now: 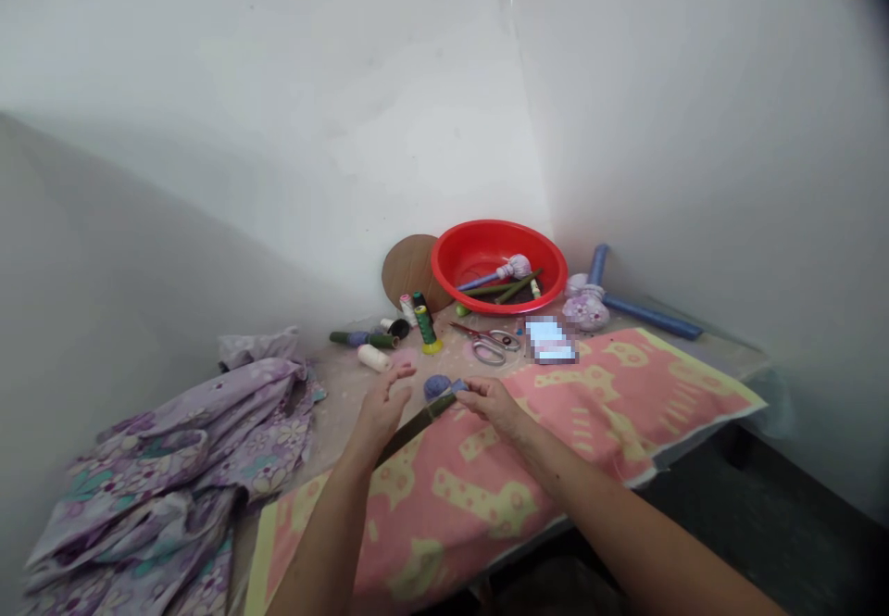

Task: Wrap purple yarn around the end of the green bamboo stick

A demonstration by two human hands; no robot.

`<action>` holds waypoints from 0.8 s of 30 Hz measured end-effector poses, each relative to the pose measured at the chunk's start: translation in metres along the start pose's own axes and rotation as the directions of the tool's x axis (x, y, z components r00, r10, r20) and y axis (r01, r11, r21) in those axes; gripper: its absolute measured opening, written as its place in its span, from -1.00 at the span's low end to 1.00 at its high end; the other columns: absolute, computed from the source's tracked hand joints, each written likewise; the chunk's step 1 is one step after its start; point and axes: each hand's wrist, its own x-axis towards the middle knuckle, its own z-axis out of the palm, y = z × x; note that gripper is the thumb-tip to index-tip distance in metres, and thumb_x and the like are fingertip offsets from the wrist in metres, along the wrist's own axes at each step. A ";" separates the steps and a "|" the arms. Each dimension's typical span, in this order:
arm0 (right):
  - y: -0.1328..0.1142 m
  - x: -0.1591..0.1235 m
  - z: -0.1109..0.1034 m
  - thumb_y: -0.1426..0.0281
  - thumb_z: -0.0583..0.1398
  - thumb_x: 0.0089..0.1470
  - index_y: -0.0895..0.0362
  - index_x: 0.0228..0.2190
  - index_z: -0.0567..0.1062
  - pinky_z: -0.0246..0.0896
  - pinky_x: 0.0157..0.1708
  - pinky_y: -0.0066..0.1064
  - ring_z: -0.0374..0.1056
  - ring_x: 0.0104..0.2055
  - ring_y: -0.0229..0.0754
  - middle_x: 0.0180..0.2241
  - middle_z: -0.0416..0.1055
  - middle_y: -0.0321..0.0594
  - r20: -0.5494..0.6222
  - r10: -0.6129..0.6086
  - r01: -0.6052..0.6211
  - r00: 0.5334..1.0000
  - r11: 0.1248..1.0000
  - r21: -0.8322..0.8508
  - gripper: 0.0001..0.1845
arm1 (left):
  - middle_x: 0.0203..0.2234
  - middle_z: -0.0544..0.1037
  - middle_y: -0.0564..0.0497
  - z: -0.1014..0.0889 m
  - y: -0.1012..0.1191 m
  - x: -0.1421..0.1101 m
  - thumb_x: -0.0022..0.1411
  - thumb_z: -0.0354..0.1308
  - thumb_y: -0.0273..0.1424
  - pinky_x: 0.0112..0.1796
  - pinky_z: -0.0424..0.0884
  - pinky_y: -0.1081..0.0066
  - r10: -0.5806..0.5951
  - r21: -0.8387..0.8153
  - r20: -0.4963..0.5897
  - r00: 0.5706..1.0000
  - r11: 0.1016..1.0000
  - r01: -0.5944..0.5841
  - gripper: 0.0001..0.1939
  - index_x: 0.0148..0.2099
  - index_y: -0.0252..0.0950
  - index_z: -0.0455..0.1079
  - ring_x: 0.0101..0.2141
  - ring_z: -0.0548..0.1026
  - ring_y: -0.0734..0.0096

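My right hand [492,403] pinches the upper end of a dark green stick [417,423], which looks like bamboo, together with a bluish strip [458,386] at its tip. The stick slants down to the left, and its lower end passes behind my left wrist. My left hand [381,405] is raised beside the stick, its fingers apart and holding nothing. Just beyond the stick lies a small blue roll [437,386], apparently of the same material as the strip. A white spool of thread [374,358] lies near my left fingertips.
A pink and yellow cloth [486,496] covers the table's front. Behind it are scissors [492,347], a green thread cone [425,329], a blurred-out phone-like object [550,340] and a red basin [444,287] with sticks. Flowered fabric [187,468] is heaped left; blue-wrapped rods [653,315] lie right.
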 end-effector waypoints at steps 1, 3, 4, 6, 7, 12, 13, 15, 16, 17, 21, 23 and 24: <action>0.000 0.000 0.000 0.23 0.15 -0.17 0.22 -0.56 0.36 -0.37 -0.67 -0.53 -0.21 -0.66 -0.45 -0.70 -0.06 -0.43 0.000 -0.001 0.001 1.000 1.000 0.002 -0.73 | -0.17 0.40 -0.07 0.001 0.003 0.001 0.01 -0.06 -0.37 -0.11 0.16 0.31 0.026 0.020 -0.002 1.000 0.999 -0.026 -0.70 -0.19 -0.33 0.34 -0.14 0.31 0.29; 0.001 0.000 -0.001 0.23 0.16 -0.18 0.22 -0.57 0.35 -0.37 -0.67 -0.53 -0.21 -0.66 -0.45 -0.70 -0.06 -0.43 0.008 -0.007 0.006 1.000 1.000 0.014 -0.73 | -0.33 0.46 -0.04 0.006 0.008 0.003 0.06 -0.10 -0.28 -0.23 0.23 0.40 0.086 0.069 0.089 0.992 0.993 -0.092 -0.69 -0.27 -0.33 0.37 -0.27 0.37 0.33; 0.001 0.000 -0.001 0.23 0.16 -0.19 0.22 -0.57 0.35 -0.37 -0.67 -0.53 -0.21 -0.66 -0.45 -0.70 -0.06 -0.43 0.013 -0.008 0.007 1.000 1.000 0.021 -0.73 | -0.45 0.47 -0.01 0.010 0.009 0.004 0.08 -0.13 -0.24 -0.30 0.25 0.44 0.104 0.098 0.155 0.982 0.988 -0.120 -0.66 -0.36 -0.34 0.39 -0.36 0.39 0.36; 0.001 0.001 -0.001 0.22 0.17 -0.20 0.21 -0.56 0.36 -0.35 -0.66 -0.53 -0.20 -0.66 -0.45 -0.70 -0.04 -0.43 0.023 -0.009 0.009 1.000 1.000 0.029 -0.72 | -0.61 0.42 0.03 0.018 0.009 0.005 0.09 -0.17 -0.17 -0.45 0.23 0.50 0.086 0.144 0.256 0.963 0.982 -0.126 -0.58 -0.52 -0.35 0.36 -0.51 0.36 0.44; 0.001 0.001 -0.001 0.21 0.17 -0.21 0.21 -0.54 0.36 -0.33 -0.66 -0.53 -0.20 -0.66 -0.44 -0.70 -0.03 -0.43 0.027 -0.010 0.009 1.000 0.999 0.031 -0.71 | -0.65 0.40 0.05 0.022 0.008 0.005 0.08 -0.17 -0.14 -0.51 0.21 0.53 0.059 0.146 0.283 0.957 0.984 -0.103 -0.55 -0.55 -0.36 0.34 -0.56 0.33 0.47; 0.001 0.002 -0.001 0.18 0.17 -0.22 0.22 -0.58 0.35 -0.31 -0.66 -0.53 -0.16 -0.65 -0.44 -0.70 -0.01 -0.42 0.030 -0.024 0.024 0.999 1.000 -0.005 -0.68 | -0.71 0.37 0.04 0.033 -0.002 0.006 0.07 -0.23 -0.05 -0.68 0.14 0.56 -0.151 0.014 0.455 0.878 0.987 0.162 -0.49 -0.46 -0.38 0.32 -0.73 0.23 0.55; 0.002 0.002 0.000 0.18 0.17 -0.22 0.22 -0.59 0.34 -0.31 -0.66 -0.53 -0.16 -0.65 -0.44 -0.70 -0.01 -0.42 0.024 -0.026 0.026 0.999 0.999 -0.018 -0.68 | -0.72 0.37 0.04 0.032 -0.003 0.006 0.07 -0.24 -0.04 -0.68 0.14 0.56 -0.176 0.006 0.476 0.862 0.980 0.197 -0.48 -0.45 -0.38 0.32 -0.73 0.23 0.55; 0.003 0.004 0.000 0.19 0.16 -0.22 0.22 -0.62 0.32 -0.31 -0.66 -0.53 -0.16 -0.65 -0.44 -0.71 -0.02 -0.42 -0.015 -0.032 0.031 0.999 0.999 -0.041 -0.69 | -0.72 0.39 0.02 0.031 -0.002 0.006 0.07 -0.26 -0.04 -0.66 0.16 0.55 -0.194 0.010 0.486 0.852 0.976 0.216 -0.46 -0.45 -0.38 0.33 -0.71 0.27 0.52; 0.004 0.004 0.000 0.20 0.16 -0.21 0.22 -0.64 0.30 -0.31 -0.66 -0.53 -0.16 -0.65 -0.43 -0.71 -0.02 -0.42 -0.047 -0.036 0.034 0.998 0.998 -0.050 -0.69 | -0.69 0.41 0.00 0.030 -0.001 0.007 0.08 -0.27 -0.05 -0.63 0.19 0.54 -0.184 0.014 0.472 0.862 0.979 0.201 -0.45 -0.44 -0.38 0.34 -0.67 0.30 0.49; 0.004 0.005 0.000 0.21 0.15 -0.21 0.21 -0.67 0.27 -0.31 -0.66 -0.53 -0.15 -0.65 -0.43 -0.71 -0.03 -0.43 -0.086 -0.042 0.037 0.995 0.998 -0.058 -0.69 | -0.65 0.43 -0.01 0.029 0.000 0.007 0.09 -0.28 -0.06 -0.59 0.22 0.53 -0.159 0.013 0.441 0.883 0.985 0.171 -0.46 -0.44 -0.37 0.36 -0.62 0.34 0.47; 0.006 0.007 0.000 0.20 0.14 -0.21 0.19 -0.74 0.20 -0.30 -0.65 -0.52 -0.15 -0.66 -0.43 -0.74 -0.05 -0.44 -0.210 -0.039 0.018 0.977 0.995 -0.098 -0.65 | -0.50 0.48 -0.01 0.024 0.005 0.007 0.11 -0.24 -0.15 -0.39 0.26 0.48 -0.058 0.002 0.260 0.964 0.998 0.060 -0.52 -0.39 -0.33 0.41 -0.44 0.39 0.40; 0.006 0.007 -0.001 0.19 0.14 -0.22 0.18 -0.76 0.17 -0.30 -0.65 -0.52 -0.16 -0.67 -0.43 -0.75 -0.06 -0.44 -0.238 -0.026 -0.002 0.971 0.993 -0.119 -0.63 | -0.52 0.48 -0.01 0.021 0.004 0.006 0.11 -0.22 -0.16 -0.39 0.27 0.46 -0.111 0.018 0.217 0.970 0.994 0.110 -0.54 -0.35 -0.32 0.43 -0.45 0.39 0.38; 0.006 0.008 -0.001 0.19 0.14 -0.23 0.17 -0.77 0.15 -0.30 -0.65 -0.52 -0.16 -0.67 -0.43 -0.76 -0.07 -0.45 -0.244 -0.019 -0.012 0.970 0.992 -0.125 -0.62 | -0.54 0.48 -0.01 0.020 0.004 0.006 0.11 -0.22 -0.17 -0.41 0.27 0.45 -0.150 0.026 0.213 0.965 0.989 0.148 -0.54 -0.33 -0.32 0.43 -0.47 0.39 0.37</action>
